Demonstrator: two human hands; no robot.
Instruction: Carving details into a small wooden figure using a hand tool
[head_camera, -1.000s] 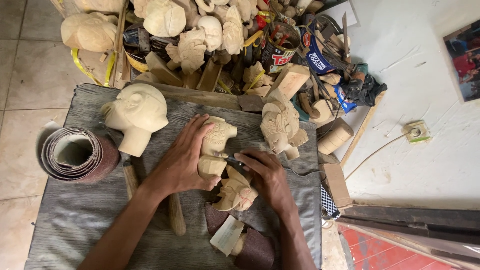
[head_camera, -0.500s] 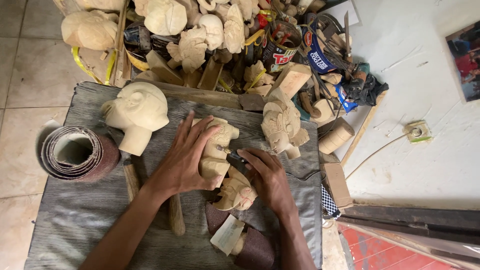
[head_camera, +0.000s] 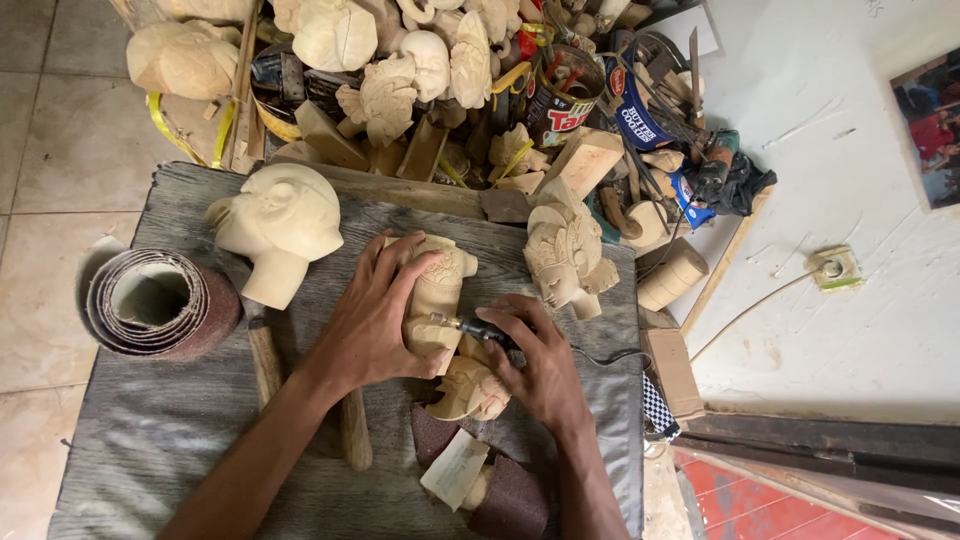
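Gripping a pale carving (head_camera: 440, 295) flat on the worktop (head_camera: 150, 420), the left hand (head_camera: 370, 320) wraps closed around it; the right hand (head_camera: 540, 365) is closed on a slim tool (head_camera: 470, 328), its tip touching the carving's side.

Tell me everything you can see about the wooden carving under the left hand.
The carving is a small pale figure of unfinished, unpainted wood with cut detail near its top end. It lies on the grey wooden tabletop. The left hand grips it from the left, fingers wrapped over it. The right hand holds a slim dark corded tool whose tip meets its lower part. Another small carving lies just below it.
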